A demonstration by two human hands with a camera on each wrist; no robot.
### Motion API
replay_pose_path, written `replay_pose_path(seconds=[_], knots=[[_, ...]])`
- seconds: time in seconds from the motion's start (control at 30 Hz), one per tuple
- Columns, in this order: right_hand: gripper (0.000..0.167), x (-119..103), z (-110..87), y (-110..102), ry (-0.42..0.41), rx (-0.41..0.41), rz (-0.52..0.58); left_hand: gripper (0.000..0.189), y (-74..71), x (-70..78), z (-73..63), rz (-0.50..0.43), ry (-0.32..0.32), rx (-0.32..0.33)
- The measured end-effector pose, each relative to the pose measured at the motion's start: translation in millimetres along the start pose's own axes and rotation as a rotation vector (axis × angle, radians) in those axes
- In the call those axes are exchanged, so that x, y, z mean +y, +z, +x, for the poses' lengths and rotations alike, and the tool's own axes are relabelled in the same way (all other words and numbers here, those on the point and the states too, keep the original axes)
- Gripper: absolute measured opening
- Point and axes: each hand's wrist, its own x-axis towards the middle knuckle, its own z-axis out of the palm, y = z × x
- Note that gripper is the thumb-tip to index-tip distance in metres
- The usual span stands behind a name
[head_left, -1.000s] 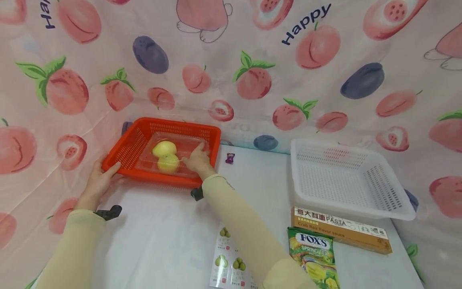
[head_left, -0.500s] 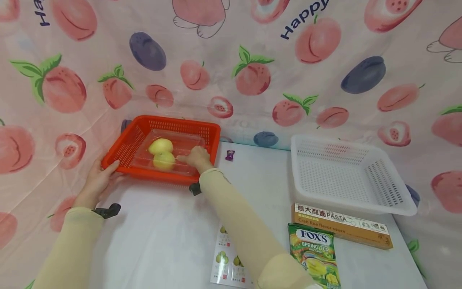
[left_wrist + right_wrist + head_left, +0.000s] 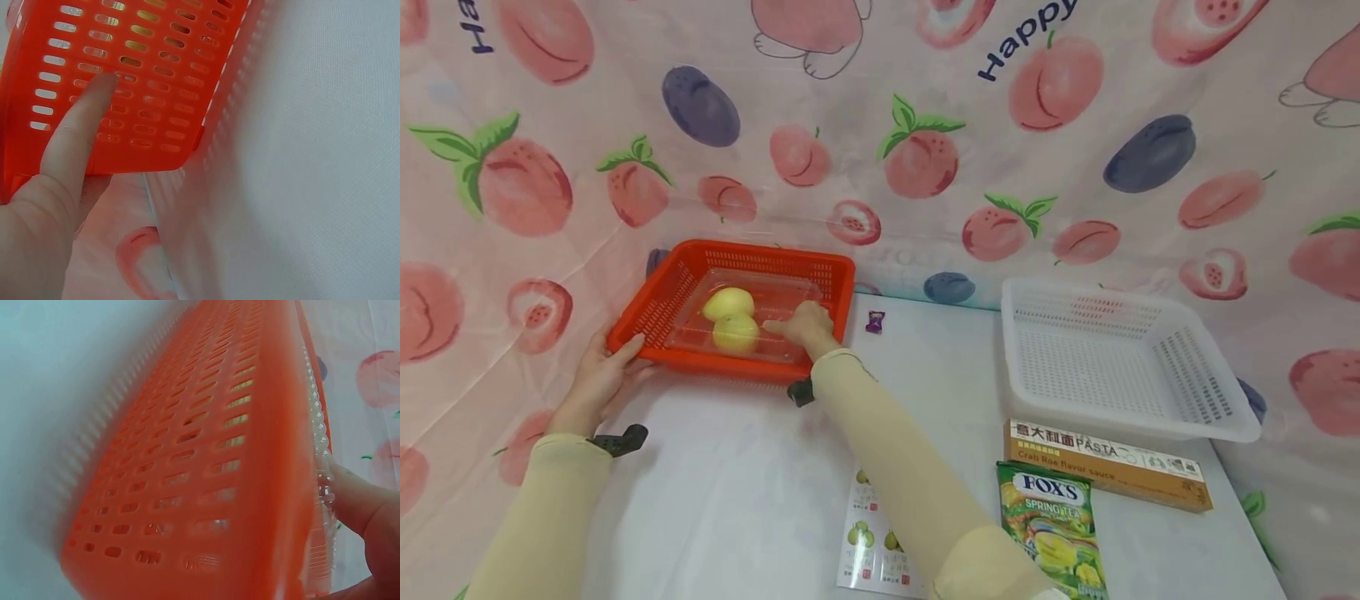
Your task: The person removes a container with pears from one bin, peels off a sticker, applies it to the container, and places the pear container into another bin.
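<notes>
In the head view, a red plastic basket (image 3: 752, 367) sits at the back left of the white table. Inside it lies a clear plastic box (image 3: 778, 292) with two yellow, lemon-like fruits (image 3: 735, 333) showing through. My left hand (image 3: 601, 375) grips the basket's front left corner, its thumb lying along the perforated wall in the left wrist view. Reaching over the basket's front rim, my right hand (image 3: 808, 327) holds the right end of the box. The right wrist view shows that thumb (image 3: 353, 497) against the box's beaded edge; the other fingers are mostly hidden.
A purple wrapped candy (image 3: 875, 322) lies right of the red basket. Farther right are a white basket (image 3: 1022, 367), a pasta box (image 3: 1108, 467) and a green FOX'S candy bag (image 3: 1051, 525). A printed sheet (image 3: 861, 550) lies partly under the right forearm. Patterned cloth (image 3: 865, 125) hangs behind.
The clear box and its fruits have slid slightly left inside the red basket. My right hand's fingers, more spread before, now curl at the box's right end. The left hand keeps its grip.
</notes>
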Motion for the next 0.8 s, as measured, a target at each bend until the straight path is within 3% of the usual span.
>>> replay_pose_path(seconds=[0.3,0.57,0.8], knots=[[0.055,-2,2.9,1,0.068,0.056,0.132,0.093,-0.7,1.1,-2.8,0.015,-0.020,-0.002],[0.088,7,13.7,1,0.178,-0.134,0.591,0.092,0.7,1.3,-1.7,0.029,-0.014,-0.011],[0.087,4,14.4,-1,0.256,-0.144,0.828,0.090,2.2,-0.2,-1.5,-0.028,0.010,-0.025]])
